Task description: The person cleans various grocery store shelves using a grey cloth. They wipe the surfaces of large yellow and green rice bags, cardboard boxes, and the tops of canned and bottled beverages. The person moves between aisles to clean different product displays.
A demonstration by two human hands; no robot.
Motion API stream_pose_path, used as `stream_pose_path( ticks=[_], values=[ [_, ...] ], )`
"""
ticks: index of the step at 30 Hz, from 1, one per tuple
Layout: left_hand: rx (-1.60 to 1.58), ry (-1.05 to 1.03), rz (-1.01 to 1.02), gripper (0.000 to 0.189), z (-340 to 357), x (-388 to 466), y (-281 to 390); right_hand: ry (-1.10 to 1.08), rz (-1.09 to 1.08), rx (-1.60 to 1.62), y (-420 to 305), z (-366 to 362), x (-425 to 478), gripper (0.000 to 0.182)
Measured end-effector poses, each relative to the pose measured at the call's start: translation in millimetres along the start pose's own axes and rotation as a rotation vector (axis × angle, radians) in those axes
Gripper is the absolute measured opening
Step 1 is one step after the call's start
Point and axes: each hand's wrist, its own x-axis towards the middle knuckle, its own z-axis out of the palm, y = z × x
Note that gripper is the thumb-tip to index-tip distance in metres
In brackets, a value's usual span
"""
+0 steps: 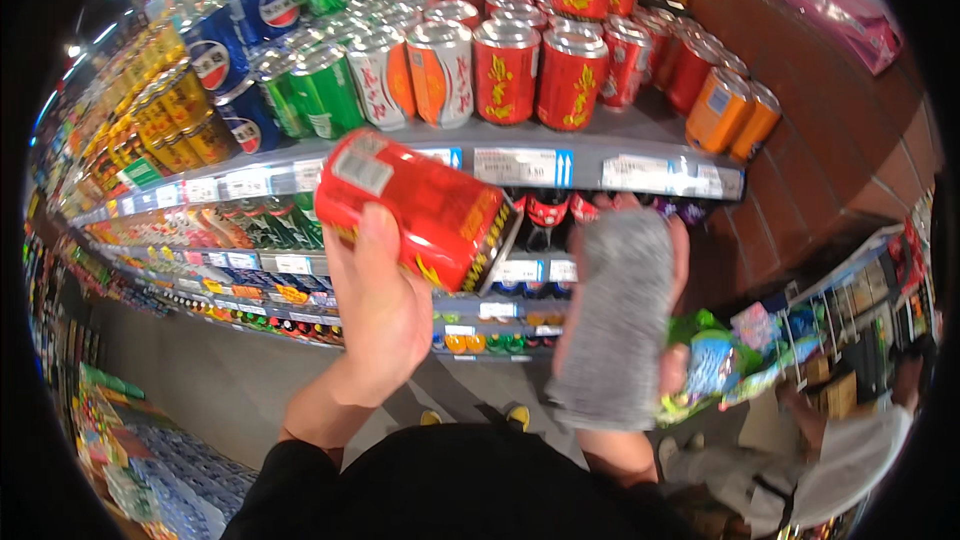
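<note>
My left hand holds a red drink can tilted on its side, its end pointing to the lower right. A grey cloth, slightly blurred, lies along my right hand, whose fingers and thumb show at its edges. Whether it is a folded cloth or a glove, I cannot tell. Both hands are in front of a store shelf. On that shelf stand red cans, white and orange cans, green cans and blue cans.
Two orange cans stand at the shelf's right end, beside a brown tiled surface. Lower shelves hold bottles. A rack of bagged goods is at the right, near another person. Packaged goods lie at lower left.
</note>
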Motion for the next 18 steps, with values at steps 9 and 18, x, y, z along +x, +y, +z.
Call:
stream_pose_path(
  ticks=[9,18],
  values=[
    [0.236,-0.095,-0.137,0.099,-73,-43,-3,-0.103,-0.154,-0.254,74,47,-70,0.053],
    [0.119,-0.198,-0.282,0.099,-112,-41,8,0.038,0.533,-0.191,53,52,-82,0.043]
  ],
)
